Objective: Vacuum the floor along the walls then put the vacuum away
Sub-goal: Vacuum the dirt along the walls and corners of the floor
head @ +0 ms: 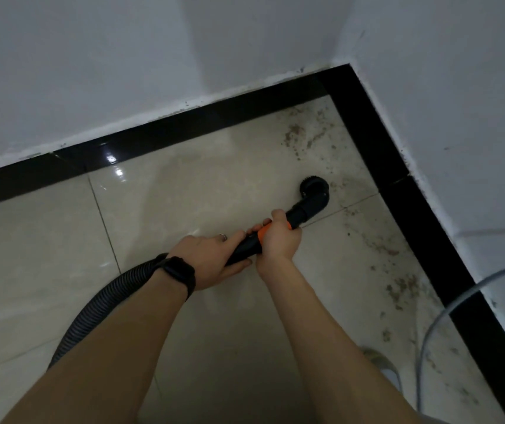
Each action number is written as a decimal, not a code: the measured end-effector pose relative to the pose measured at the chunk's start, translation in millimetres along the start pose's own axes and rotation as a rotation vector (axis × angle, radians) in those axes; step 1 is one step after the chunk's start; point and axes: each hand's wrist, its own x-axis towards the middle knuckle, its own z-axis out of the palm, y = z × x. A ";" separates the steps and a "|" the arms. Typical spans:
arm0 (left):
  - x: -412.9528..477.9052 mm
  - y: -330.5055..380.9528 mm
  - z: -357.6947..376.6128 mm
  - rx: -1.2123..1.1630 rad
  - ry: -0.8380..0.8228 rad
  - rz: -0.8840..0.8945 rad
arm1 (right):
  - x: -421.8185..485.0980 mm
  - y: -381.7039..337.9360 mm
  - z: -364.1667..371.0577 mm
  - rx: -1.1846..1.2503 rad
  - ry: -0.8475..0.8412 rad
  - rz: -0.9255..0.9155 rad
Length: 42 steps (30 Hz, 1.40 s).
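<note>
Both hands gripped the nozzle (278, 226), left hand (211, 258) behind right hand (278, 240), brush (314, 186) on dusty floor (184, 191) near corner, hose (98, 307) trailing left

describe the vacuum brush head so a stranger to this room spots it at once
Find the corner where the two black skirting strips meet. On the pale tiles short of it, beyond the right hand, sits the brush head: a round black bristled nozzle on an elbow, unlike the ribbed hose or thin grey cable.
</note>
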 end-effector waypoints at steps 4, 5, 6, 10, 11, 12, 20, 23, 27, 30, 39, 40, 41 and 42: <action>4.8 -3.3 -1.5 -0.042 0.021 -0.076 | 7.0 -3.5 13.9 -0.036 -0.054 0.016; 6.2 -4.4 -1.4 -0.055 0.024 -0.094 | 9.0 -4.7 17.8 -0.048 -0.069 0.016; 7.8 -5.8 -1.5 -0.066 0.028 -0.111 | 10.8 -6.2 21.7 -0.063 -0.083 0.016; 15.1 -11.3 -2.1 -0.081 0.068 -0.176 | 16.2 -13.7 37.8 -0.136 -0.149 0.026; 17.0 -12.3 -1.8 -0.091 0.084 -0.192 | 17.3 -15.5 41.7 -0.154 -0.164 0.030; 18.3 -13.4 -1.6 -0.104 0.097 -0.206 | 18.2 -17.2 45.2 -0.172 -0.176 0.031; 30.6 -26.0 -18.0 -0.214 0.131 -0.341 | 21.5 -40.4 77.8 -0.330 -0.309 0.113; 39.1 -25.4 -24.2 -0.230 0.159 -0.390 | 28.4 -55.2 88.2 -0.411 -0.378 0.157; 47.3 -27.4 -32.4 -0.160 0.116 -0.427 | 39.2 -60.1 89.6 -0.426 -0.428 0.193; 48.8 -30.3 -41.3 -0.102 0.060 -0.451 | 42.4 -58.5 89.3 -0.374 -0.454 0.222; 78.9 -12.5 -76.7 -0.094 0.004 -0.471 | 61.5 -98.3 84.8 -0.329 -0.522 0.282; 83.7 -10.7 -79.9 -0.135 -0.004 -0.478 | 65.1 -103.5 83.0 -0.322 -0.529 0.289; 88.8 -8.3 -83.7 -0.159 -0.013 -0.482 | 69.4 -107.9 81.0 -0.314 -0.530 0.292; 91.3 -7.5 -86.8 -0.173 -0.019 -0.488 | 71.7 -110.0 80.6 -0.314 -0.529 0.288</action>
